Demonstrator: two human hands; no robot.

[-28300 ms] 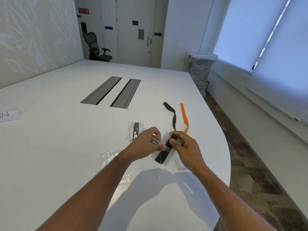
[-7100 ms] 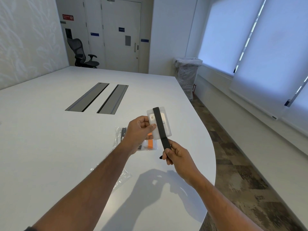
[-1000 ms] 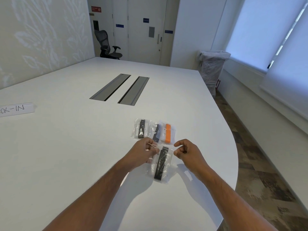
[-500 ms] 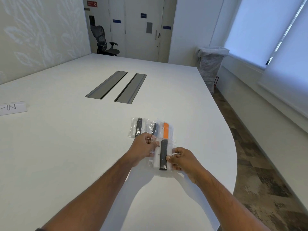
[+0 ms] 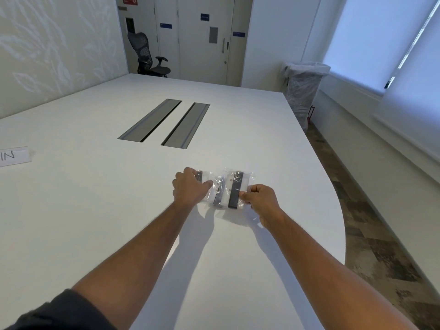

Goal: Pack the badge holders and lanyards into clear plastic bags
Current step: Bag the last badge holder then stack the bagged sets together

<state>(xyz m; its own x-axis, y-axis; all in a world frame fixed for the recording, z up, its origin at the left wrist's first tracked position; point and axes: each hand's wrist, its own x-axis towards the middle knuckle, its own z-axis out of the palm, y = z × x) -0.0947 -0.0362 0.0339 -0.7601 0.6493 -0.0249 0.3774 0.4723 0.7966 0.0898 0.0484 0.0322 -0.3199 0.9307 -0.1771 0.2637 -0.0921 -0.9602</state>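
Observation:
Three clear plastic bags, each with a badge holder and lanyard inside, lie side by side on the white table [image 5: 95,210]. My right hand [image 5: 260,198] pinches the right edge of the rightmost bag [image 5: 234,190], which holds a black lanyard and lies on the table. The middle bag [image 5: 217,195] holds a grey lanyard. My left hand [image 5: 190,190] lies curled over the leftmost bag [image 5: 199,175] and hides most of it. The bag with the orange lanyard is hidden.
Two grey cable hatches [image 5: 164,122] are set into the table's middle. A paper sign [image 5: 13,156] lies at the far left. The rounded table edge [image 5: 340,222] runs just right of my right hand. A lined bin [image 5: 302,91] and an office chair [image 5: 150,58] stand beyond.
Both hands carried the black-lanyard bag forward and set it down over the orange one. My left hand then let go and shifted left onto the leftmost bag.

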